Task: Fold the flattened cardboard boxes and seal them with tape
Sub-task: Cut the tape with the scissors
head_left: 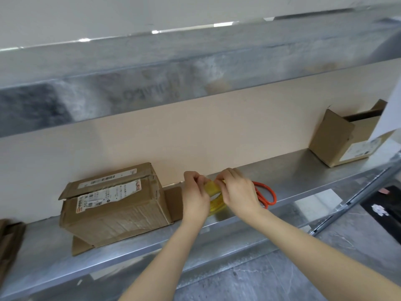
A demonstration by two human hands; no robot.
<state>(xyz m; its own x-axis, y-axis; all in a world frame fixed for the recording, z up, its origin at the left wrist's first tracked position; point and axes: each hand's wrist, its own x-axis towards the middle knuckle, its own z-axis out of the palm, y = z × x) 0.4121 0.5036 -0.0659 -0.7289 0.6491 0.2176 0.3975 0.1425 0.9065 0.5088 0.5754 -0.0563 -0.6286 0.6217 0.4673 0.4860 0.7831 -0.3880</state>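
Note:
A roll of yellow tape [215, 197] is held upright over the steel shelf [303, 170]. My left hand [195, 195] grips its left side, and my right hand [237, 192] pinches its top edge with curled fingers. To the left lies a folded cardboard box [112, 205] with torn white labels; its end flaps stick out, one of them toward my left hand. Another cardboard box [340, 140] stands at the far right with its top open.
Orange-handled scissors [267, 195] lie on the shelf just behind my right hand. A beige board [195, 135] runs along the back of the shelf. Flattened cardboard [9, 244] shows at the left edge. Grey floor lies below the shelf.

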